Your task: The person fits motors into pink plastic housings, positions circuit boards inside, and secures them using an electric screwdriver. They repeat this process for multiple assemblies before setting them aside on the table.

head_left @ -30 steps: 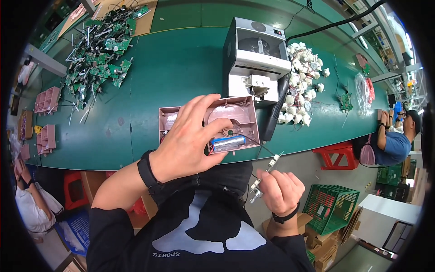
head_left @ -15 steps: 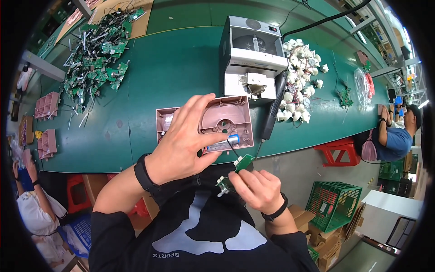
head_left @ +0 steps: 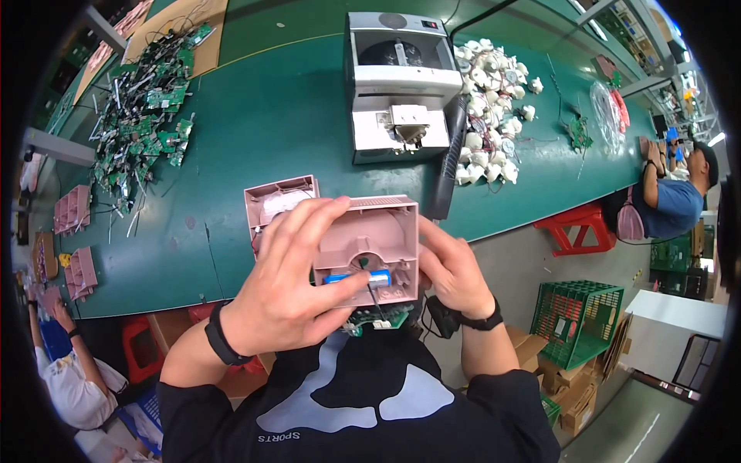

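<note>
A pink plastic housing is tilted up in front of my chest, its hollow side facing me. My left hand grips its left side, with a fingertip on a blue cylindrical battery inside. At the right wall, my right hand holds the housing, some fingertips hidden behind it. A green circuit board hangs below the housing's lower edge, joined by a dark wire. Behind my left hand, a second pink housing part rests on the table with a clear-wrapped item in it.
A grey-black machine stands ahead, with a black tool handle beside it. White motor-like parts are heaped to its right. Circuit boards pile up at far left. A co-worker sits right; another person is left.
My right hand has let go of the circuit board and moved to the housing's right wall. The housing has come nearer and tilted up, apart from the second part; the board hangs below.
</note>
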Available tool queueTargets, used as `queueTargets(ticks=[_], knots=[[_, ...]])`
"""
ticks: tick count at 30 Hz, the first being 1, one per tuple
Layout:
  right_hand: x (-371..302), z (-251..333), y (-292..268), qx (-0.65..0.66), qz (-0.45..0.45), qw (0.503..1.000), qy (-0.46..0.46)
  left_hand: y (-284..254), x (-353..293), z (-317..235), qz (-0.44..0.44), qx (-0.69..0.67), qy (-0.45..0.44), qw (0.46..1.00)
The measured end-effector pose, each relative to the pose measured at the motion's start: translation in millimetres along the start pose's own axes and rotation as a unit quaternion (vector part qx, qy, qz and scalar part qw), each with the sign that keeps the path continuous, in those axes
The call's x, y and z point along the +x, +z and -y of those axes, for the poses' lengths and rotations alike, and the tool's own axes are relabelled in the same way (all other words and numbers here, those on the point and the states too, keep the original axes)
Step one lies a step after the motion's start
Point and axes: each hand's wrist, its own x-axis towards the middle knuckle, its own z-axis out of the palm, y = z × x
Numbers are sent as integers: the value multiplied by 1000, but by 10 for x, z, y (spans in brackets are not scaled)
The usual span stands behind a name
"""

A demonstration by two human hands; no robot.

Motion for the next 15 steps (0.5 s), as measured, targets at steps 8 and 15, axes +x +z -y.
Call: queueTargets(ticks=[8,15], knots=[[70,-390,114,14,167,985,-31,36,-63,-15,3,-21,14,1000],[5,-650,70,-87,147,983,-62,176,38,94,-12,9,-21,1000]])
